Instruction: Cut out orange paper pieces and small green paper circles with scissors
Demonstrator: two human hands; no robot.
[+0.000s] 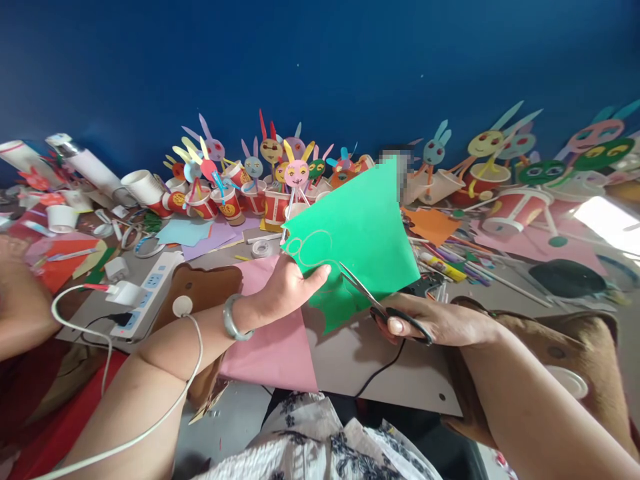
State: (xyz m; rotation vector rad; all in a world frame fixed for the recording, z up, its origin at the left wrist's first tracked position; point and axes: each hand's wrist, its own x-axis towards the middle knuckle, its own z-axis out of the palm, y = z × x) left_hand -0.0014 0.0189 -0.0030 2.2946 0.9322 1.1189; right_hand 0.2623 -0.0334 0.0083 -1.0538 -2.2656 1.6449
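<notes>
A sheet of green paper (pixel 365 227), with several round outlines drawn near its left edge, is raised above the table. My left hand (pixel 295 283) pinches its lower left part, the thumb lying on top by the outlines. In my right hand (pixel 420 317) are scissors (pixel 373 303) with dark handles, my fingers in the loops. Their blades point up and left across the lower part of the sheet, close to a drawn line. The sheet's lower left edge looks ragged. Beneath it, pink paper (pixel 270 333) lies on the table.
Paper cups with rabbit-faced figures (pixel 296 173) line the back by the blue wall. To the left are a white power strip (pixel 150 293) with plugs and another person's arm (pixel 25 300). Pens (pixel 475 267) and orange paper (pixel 433 225) lie at right. A cable crosses my left arm.
</notes>
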